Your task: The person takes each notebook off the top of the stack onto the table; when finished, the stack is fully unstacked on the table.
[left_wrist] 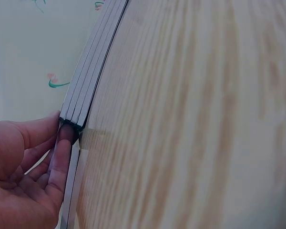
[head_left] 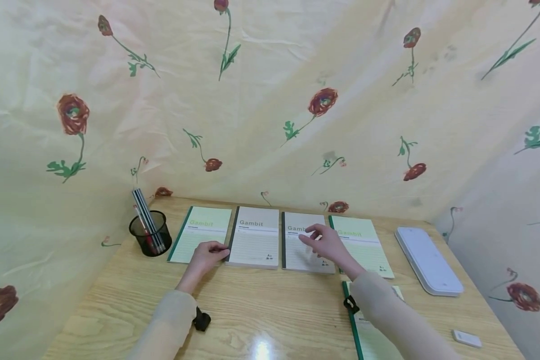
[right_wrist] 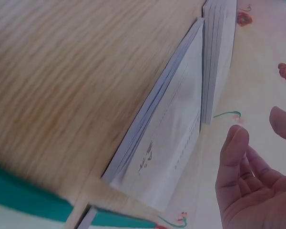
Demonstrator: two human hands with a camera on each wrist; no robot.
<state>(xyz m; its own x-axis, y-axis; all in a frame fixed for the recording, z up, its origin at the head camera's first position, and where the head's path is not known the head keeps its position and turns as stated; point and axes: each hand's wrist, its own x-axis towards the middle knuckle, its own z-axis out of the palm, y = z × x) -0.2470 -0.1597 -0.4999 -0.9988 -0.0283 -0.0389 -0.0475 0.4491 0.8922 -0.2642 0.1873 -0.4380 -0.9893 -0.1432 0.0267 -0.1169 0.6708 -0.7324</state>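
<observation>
My left hand (head_left: 207, 257) is at the lower left corner of a stack of white Gambit notebooks (head_left: 254, 240). In the left wrist view its thumb lies at the top edge and a finger is at the dark spine of the stacked notebooks (left_wrist: 83, 90), pinching the corner. Above a second white notebook (head_left: 303, 257) hovers my right hand (head_left: 328, 245), fingers loosely bent and holding nothing. The right wrist view shows this hand (right_wrist: 257, 191) beside the white notebook (right_wrist: 169, 129), thumb and fingers apart. Green notebooks flank the white ones, one at left (head_left: 202, 242), another at right (head_left: 364, 247).
A black mesh cup (head_left: 139, 231) with pencils stands at the left. To the right lie a white flat case (head_left: 427, 260) and a small white eraser-like block (head_left: 467, 338). Another green notebook (head_left: 371, 335) sits under my right forearm. A floral cloth (head_left: 252, 125) hangs behind the wooden table.
</observation>
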